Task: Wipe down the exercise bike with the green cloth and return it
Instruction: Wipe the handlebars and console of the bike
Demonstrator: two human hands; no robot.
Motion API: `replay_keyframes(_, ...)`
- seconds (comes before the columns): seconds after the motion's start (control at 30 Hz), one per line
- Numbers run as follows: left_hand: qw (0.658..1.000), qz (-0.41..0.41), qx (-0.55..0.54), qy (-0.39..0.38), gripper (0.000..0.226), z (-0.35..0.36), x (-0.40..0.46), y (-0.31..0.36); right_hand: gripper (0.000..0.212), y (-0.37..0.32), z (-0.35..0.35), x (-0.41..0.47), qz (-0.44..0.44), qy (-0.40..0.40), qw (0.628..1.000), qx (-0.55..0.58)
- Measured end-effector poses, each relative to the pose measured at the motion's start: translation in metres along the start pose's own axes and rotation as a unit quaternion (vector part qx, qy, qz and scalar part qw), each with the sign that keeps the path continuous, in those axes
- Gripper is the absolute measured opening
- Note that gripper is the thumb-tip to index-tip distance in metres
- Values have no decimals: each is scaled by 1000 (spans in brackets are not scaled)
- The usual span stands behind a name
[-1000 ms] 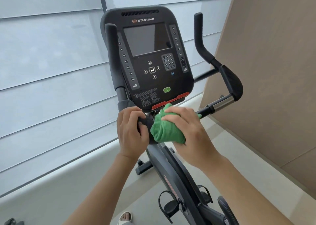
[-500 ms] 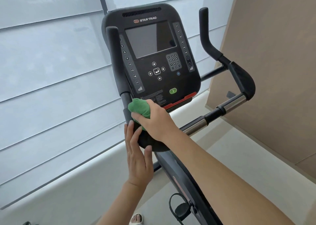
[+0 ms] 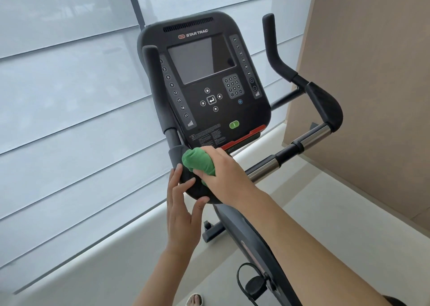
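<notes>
Green cloth (image 3: pixel 199 162) in right hand (image 3: pixel 223 177)

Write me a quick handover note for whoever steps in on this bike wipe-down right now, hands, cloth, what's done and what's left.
Right hand: closed on the bunched green cloth, pressing it on the left handlebar's lower bend, just under the console.
Left hand: open, fingers resting against the dark hub below that bend, holding nothing.
Done: can't be judged from surfaces; wiping is under way at the handlebar base.
Left: likely the left upright grip, console, right handlebar with its chrome bar, and the frame down to the pedal. Then return the cloth; its place isn't in view.
</notes>
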State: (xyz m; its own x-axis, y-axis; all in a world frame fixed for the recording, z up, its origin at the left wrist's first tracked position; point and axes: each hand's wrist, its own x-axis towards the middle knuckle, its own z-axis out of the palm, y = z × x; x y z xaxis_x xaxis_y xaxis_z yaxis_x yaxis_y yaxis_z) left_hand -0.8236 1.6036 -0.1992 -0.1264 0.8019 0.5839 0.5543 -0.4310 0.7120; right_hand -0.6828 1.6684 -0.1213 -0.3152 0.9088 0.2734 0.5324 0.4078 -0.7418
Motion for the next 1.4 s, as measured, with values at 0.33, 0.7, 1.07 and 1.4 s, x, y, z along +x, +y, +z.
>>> replay_keyframes(0.33, 1000, -18, 4, 10, 30, -18, 6, 8, 63, -9, -39, -27, -111, -4, 988, -111)
replay_keyframes(0.7, 993, -14, 119, 4, 18, -29, 26, 44, 73, 33, -119, -51, -36, 114, 993, -21)
replay_keyframes(1.07, 988, 27, 153, -21, 10, 10, 93, 62, 64, 37, -45, -69, -42, 53, 975, -210)
replay_keyframes(1.4, 937, 102, 320, -100, 29, 29, 89, 52, 34, 103, -53, -28, -226, 196, 937, -181)
